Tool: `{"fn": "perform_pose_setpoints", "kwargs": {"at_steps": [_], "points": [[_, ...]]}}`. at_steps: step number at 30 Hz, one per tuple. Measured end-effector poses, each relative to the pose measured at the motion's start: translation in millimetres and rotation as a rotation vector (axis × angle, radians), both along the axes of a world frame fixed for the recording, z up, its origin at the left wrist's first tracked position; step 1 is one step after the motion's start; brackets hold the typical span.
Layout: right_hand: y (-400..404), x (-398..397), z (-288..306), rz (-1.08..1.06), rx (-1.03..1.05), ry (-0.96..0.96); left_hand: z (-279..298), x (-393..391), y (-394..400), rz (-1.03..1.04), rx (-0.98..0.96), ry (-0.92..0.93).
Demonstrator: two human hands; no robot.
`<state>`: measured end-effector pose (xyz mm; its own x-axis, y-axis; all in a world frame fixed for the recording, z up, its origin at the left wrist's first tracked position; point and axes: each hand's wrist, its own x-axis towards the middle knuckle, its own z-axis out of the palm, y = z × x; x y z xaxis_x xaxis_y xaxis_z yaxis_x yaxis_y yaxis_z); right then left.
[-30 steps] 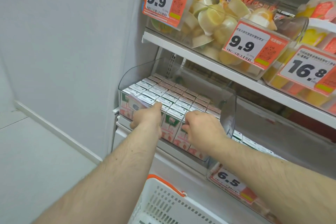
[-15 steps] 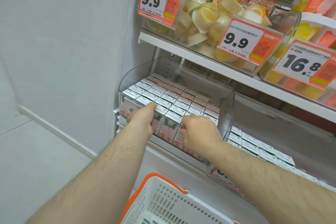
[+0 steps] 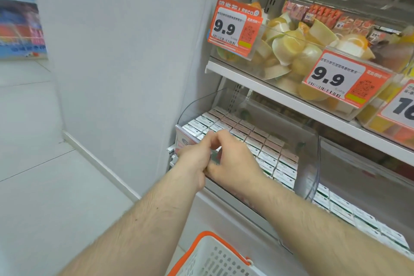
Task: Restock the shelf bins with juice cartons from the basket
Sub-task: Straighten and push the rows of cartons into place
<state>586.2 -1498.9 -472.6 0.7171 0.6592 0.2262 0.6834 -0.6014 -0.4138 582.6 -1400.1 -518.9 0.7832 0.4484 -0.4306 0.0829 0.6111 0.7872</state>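
Both hands have drawn together at the clear plastic shelf bin's (image 3: 311,141) front-left corner: left hand (image 3: 192,161) and right hand (image 3: 233,161) pinch a small stiff white-and-pink juice carton (image 3: 184,142), probably light; flat sides suit gripping.

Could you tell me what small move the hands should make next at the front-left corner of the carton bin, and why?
Probably ease the tilted front-left carton upright into its row: it leans at the bin's corner, both hands (left hand, right hand) are bunched there, and the other rows look packed.
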Motion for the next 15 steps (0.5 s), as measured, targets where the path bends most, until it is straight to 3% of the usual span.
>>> {"fn": "perform_pose_setpoints", "kwargs": {"at_steps": [7,11,15], "points": [[12.1,8.8,0.2,-0.102,0.217,0.016,3.2,0.6,1.7,-0.081,-0.02,-0.021],[12.2,27.5,-3.8,-0.225,0.142,-0.048,-13.3,-0.8,14.3,0.14,0.068,0.189],[15.9,31.6,-17.1,-0.288,0.084,0.021,-23.7,4.7,18.8,0.147,0.053,0.109]]}}
